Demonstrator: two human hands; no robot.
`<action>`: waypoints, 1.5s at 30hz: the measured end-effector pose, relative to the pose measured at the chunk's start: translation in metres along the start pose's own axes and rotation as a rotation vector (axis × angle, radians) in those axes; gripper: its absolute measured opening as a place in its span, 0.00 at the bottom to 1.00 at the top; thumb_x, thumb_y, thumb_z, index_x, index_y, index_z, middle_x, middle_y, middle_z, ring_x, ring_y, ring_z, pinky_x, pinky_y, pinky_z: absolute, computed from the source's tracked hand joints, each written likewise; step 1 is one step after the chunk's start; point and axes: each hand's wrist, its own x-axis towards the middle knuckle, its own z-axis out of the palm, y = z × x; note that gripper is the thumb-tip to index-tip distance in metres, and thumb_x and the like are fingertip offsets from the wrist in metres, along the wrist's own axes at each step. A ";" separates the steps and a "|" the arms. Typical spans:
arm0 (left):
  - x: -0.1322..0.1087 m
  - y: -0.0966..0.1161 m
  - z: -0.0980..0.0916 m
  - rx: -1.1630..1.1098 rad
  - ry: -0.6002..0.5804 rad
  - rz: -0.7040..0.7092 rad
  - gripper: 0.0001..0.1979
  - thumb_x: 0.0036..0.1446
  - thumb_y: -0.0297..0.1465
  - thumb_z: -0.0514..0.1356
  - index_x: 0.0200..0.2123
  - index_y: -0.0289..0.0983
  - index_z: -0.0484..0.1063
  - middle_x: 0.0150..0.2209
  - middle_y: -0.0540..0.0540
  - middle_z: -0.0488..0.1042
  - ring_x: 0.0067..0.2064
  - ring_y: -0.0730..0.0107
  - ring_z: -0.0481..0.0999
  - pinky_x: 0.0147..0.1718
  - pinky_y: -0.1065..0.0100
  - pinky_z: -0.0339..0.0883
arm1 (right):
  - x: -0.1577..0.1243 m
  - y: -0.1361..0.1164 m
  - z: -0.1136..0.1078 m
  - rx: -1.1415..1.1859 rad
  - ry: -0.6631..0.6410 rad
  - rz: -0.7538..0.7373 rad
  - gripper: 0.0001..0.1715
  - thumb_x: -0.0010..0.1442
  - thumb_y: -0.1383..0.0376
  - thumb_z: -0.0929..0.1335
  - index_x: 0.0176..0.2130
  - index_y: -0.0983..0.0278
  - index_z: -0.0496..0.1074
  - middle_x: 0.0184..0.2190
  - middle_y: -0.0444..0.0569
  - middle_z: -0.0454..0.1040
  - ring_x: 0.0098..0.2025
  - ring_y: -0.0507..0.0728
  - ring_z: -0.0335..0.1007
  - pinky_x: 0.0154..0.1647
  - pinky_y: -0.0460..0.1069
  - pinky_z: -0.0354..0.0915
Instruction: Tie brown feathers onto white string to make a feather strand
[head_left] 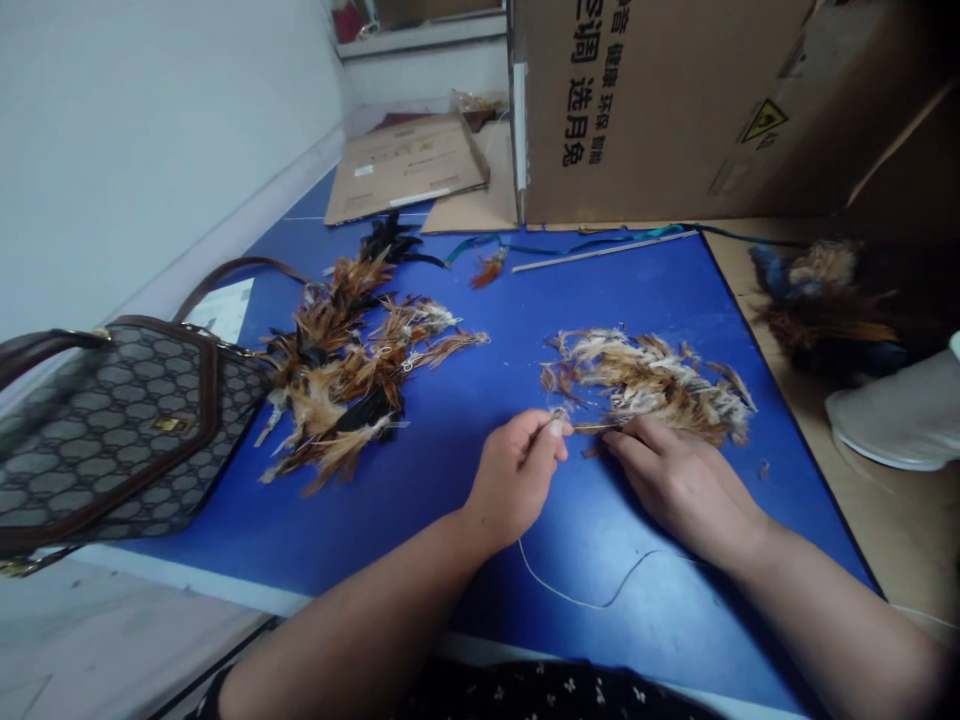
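fingers: left hand [517,475] thumb and forefinger clenched on a small feather tuft [559,413], with a thin string [577,598] trailing back toward the near table edge; right hand [679,480] lies flat, fingertips [626,437] pressing a single feather [596,428], not pinched
table [660,290]: blue top
loose pile [649,380]: pale brown feathers, just beyond the right hand, mid-table toward the right edge
strung bunch [345,370]: darker feathers, well left of both hands
key relation: the single feather's long axis runs left-right, between the two hands; right hand is on it, left hand just beside its tip
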 end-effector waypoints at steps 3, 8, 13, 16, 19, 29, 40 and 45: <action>0.000 0.000 0.000 -0.003 -0.005 0.004 0.15 0.72 0.41 0.59 0.43 0.36 0.79 0.32 0.49 0.74 0.27 0.76 0.66 0.27 0.71 0.62 | 0.002 -0.002 -0.001 0.040 0.036 -0.016 0.13 0.76 0.71 0.64 0.49 0.66 0.79 0.43 0.55 0.80 0.35 0.59 0.78 0.36 0.53 0.74; 0.001 0.000 -0.001 -0.029 -0.030 -0.019 0.14 0.71 0.40 0.60 0.41 0.35 0.78 0.31 0.50 0.74 0.26 0.76 0.65 0.26 0.71 0.60 | -0.004 -0.005 -0.007 0.195 0.278 -0.119 0.19 0.74 0.73 0.68 0.62 0.65 0.74 0.49 0.59 0.83 0.45 0.62 0.84 0.44 0.55 0.81; 0.000 -0.005 0.004 -0.184 -0.133 -0.119 0.15 0.69 0.42 0.63 0.40 0.35 0.76 0.29 0.51 0.73 0.23 0.78 0.63 0.22 0.71 0.56 | -0.015 -0.007 -0.008 0.260 0.341 -0.230 0.33 0.72 0.76 0.69 0.73 0.66 0.68 0.57 0.63 0.84 0.54 0.65 0.85 0.50 0.58 0.83; 0.000 -0.010 0.008 -0.263 -0.210 -0.168 0.19 0.68 0.46 0.64 0.37 0.35 0.75 0.24 0.52 0.70 0.22 0.78 0.63 0.23 0.71 0.56 | -0.017 -0.010 -0.007 0.294 0.299 -0.254 0.37 0.74 0.75 0.67 0.77 0.62 0.63 0.63 0.61 0.81 0.58 0.66 0.84 0.53 0.60 0.84; 0.000 -0.014 0.011 -0.376 -0.249 -0.182 0.21 0.66 0.48 0.67 0.35 0.34 0.75 0.23 0.52 0.69 0.23 0.77 0.65 0.25 0.70 0.58 | -0.015 -0.015 -0.006 0.318 0.246 -0.268 0.36 0.76 0.74 0.64 0.78 0.63 0.62 0.66 0.60 0.78 0.60 0.67 0.83 0.54 0.61 0.84; -0.002 -0.004 0.011 -0.492 -0.208 -0.301 0.25 0.53 0.50 0.76 0.34 0.34 0.75 0.20 0.57 0.60 0.22 0.81 0.55 0.23 0.72 0.47 | -0.011 -0.022 0.004 0.307 0.224 -0.391 0.32 0.78 0.74 0.59 0.76 0.70 0.63 0.65 0.63 0.78 0.58 0.65 0.84 0.51 0.60 0.84; -0.003 -0.004 0.011 -0.519 -0.173 -0.280 0.20 0.57 0.44 0.73 0.34 0.35 0.71 0.23 0.58 0.59 0.24 0.81 0.53 0.24 0.71 0.43 | -0.002 -0.034 -0.016 0.458 0.440 -0.202 0.33 0.66 0.77 0.74 0.68 0.65 0.73 0.57 0.62 0.85 0.54 0.63 0.87 0.51 0.55 0.85; -0.005 -0.007 0.013 -0.296 -0.133 -0.188 0.14 0.65 0.41 0.66 0.36 0.36 0.74 0.23 0.56 0.61 0.25 0.77 0.55 0.25 0.71 0.50 | -0.001 -0.036 -0.009 0.527 0.328 0.067 0.34 0.70 0.65 0.76 0.70 0.64 0.68 0.60 0.65 0.81 0.56 0.68 0.84 0.52 0.60 0.84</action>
